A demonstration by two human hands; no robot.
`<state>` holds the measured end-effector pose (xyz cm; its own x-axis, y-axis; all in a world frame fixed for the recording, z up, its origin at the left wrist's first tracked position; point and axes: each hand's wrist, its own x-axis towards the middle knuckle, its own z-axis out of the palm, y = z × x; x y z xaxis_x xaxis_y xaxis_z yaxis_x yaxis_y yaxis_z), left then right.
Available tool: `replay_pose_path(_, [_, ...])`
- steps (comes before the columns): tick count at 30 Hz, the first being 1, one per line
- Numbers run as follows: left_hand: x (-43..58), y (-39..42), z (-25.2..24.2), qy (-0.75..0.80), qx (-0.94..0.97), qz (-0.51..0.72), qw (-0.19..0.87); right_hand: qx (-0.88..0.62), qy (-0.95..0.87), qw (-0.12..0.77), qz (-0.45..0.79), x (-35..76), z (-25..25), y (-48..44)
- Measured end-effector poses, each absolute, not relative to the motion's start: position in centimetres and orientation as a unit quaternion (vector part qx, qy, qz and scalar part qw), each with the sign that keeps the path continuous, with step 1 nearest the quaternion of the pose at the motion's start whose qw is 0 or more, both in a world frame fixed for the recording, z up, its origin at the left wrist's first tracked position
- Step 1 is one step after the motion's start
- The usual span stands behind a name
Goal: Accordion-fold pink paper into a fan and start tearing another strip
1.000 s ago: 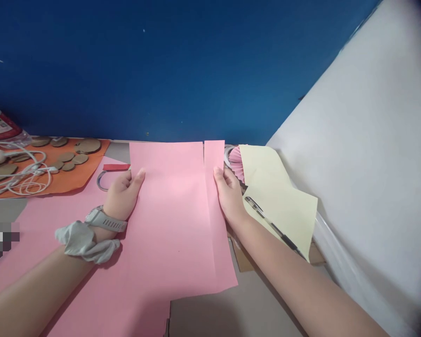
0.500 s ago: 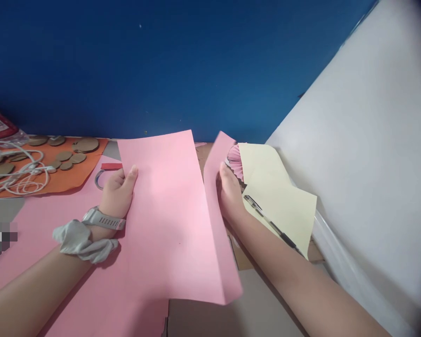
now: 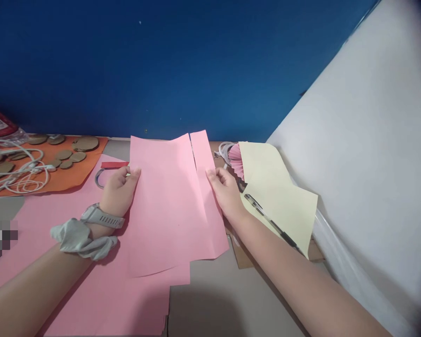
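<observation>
My left hand (image 3: 119,193), with a watch and a grey scrunchie at the wrist, pinches the left edge of a pink sheet of paper (image 3: 164,201). On the other side, my right hand (image 3: 226,191) grips the strip (image 3: 201,154) along the sheet's right edge. A narrow split runs down from the top between strip and sheet; lower down the two are still joined along a crease. Larger pink paper (image 3: 73,290) lies flat beneath. Just behind my left hand are a red strip (image 3: 115,164) and a roll of tape (image 3: 98,179).
On the left, an orange sheet (image 3: 87,173) carries several cardboard cutouts (image 3: 85,143) and white earphones (image 3: 24,180). A bottle (image 3: 2,126) stands behind. On the right lie cream paper (image 3: 266,164), a pen (image 3: 270,222) and a pleated pink paper (image 3: 236,161). Blue and white walls enclose the table.
The strip has swung from folded up to nearly flat, and my right hand has moved left with it. A split now shows at the top. The sheet has tipped down toward the table.
</observation>
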<state>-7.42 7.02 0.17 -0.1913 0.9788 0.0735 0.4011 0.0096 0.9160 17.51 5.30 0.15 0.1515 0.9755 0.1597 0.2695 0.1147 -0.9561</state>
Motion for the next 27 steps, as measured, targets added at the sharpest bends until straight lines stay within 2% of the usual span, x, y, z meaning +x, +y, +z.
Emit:
replay_pose_path(11, [-7.45,6.81,0.66,0.674,0.556,0.433,0.221,-0.585,-0.534,0.530,0.303,17.09,0.20,4.91])
replay_pose_path(27, [-7.32,6.78,0.68,0.680,0.560,0.437,0.180,-0.592,-0.526,0.536,0.293,16.88,0.41,4.61])
